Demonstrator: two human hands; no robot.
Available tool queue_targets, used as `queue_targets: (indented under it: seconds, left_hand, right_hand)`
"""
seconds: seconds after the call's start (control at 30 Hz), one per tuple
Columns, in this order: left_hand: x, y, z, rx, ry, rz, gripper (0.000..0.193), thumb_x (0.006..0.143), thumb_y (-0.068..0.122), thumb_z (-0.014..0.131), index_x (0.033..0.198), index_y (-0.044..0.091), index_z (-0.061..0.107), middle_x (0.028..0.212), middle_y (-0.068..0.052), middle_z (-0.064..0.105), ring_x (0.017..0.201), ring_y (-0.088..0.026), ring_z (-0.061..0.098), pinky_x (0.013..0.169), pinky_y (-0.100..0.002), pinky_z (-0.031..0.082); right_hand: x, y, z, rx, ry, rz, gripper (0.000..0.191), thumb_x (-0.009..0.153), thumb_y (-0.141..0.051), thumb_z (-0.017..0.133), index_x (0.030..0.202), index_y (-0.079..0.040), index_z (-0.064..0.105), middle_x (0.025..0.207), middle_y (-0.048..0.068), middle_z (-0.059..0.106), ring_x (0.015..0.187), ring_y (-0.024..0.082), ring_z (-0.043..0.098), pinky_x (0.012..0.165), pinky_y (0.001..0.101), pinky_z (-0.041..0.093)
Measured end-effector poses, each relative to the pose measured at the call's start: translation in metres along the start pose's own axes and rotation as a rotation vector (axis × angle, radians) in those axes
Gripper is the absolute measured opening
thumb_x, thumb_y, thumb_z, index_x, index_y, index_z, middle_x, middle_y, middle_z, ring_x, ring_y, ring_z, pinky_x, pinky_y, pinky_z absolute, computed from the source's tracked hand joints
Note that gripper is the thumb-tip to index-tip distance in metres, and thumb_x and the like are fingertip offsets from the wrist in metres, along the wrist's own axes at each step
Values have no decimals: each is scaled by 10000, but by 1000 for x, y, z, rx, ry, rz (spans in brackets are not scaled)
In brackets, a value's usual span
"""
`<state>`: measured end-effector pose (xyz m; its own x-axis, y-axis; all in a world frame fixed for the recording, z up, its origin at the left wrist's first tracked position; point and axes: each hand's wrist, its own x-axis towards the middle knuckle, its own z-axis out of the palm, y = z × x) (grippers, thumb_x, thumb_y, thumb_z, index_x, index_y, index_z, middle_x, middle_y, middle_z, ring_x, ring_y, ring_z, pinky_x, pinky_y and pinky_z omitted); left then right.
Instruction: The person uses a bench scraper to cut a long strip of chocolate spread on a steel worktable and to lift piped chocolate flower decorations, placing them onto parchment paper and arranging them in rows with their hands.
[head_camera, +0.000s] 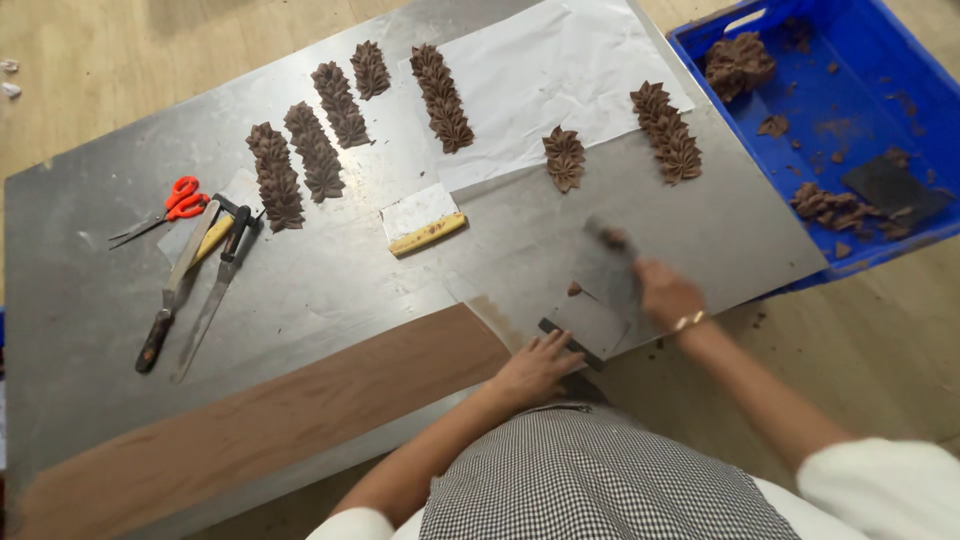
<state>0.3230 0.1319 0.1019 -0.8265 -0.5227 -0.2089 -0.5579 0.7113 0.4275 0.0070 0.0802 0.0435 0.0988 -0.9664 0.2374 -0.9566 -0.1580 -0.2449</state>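
While the left hand (535, 365), fingers spread, pins the brown strip (270, 420) to the bench (90, 300), the right hand (665, 295), fingers curled around a blurred scraper (610, 275), should stay low.

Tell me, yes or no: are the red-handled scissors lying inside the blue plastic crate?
No, the red-handled scissors lie on the steel table at its left side, far from the blue plastic crate on the right.

The single head-worn camera looked steeply down from above the near edge of the steel table (90, 330), fairly close, facing its far side.
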Motion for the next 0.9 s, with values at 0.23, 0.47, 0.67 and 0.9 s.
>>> queue_targets:
  seconds: [0.23,0.47,0.67,0.9]
  left_hand:
    - [16,-2,8,80,-126,53,613,912,293,656,1487,198,465,1625,-256,252,1520,-413,239,1173,-547,267]
    - [-48,-17,-8,-253,431,-133,498,861,158,731,1337,146,586,1481,-118,568,1337,-341,515,1107,-489,427]
    - [-197,-26,24,-532,892,-740,535,856,-14,635,1380,87,596,1350,-139,672,1277,-295,619,1011,-419,517]
    - [-242,-5,33,-665,1004,-782,445,899,46,657,1341,81,623,1287,-109,712,1207,-230,684,977,-375,541]
  right_hand:
    - [-33,-87,56,-316,-32,-59,380,936,-126,464,1261,7,610,1107,231,692,778,353,707,605,491,584]
    - [56,31,-13,-270,49,25,550,725,-324,646,1199,-48,619,1261,220,647,1134,384,648,869,530,517]
    - [-61,-145,28,-42,-15,-273,958,509,-452,808,1342,-39,575,1391,248,586,1262,437,560,1010,564,434]
    - [-76,-102,20,-73,-5,-246,611,805,-68,679,1410,-124,619,980,104,631,904,288,637,796,455,553]
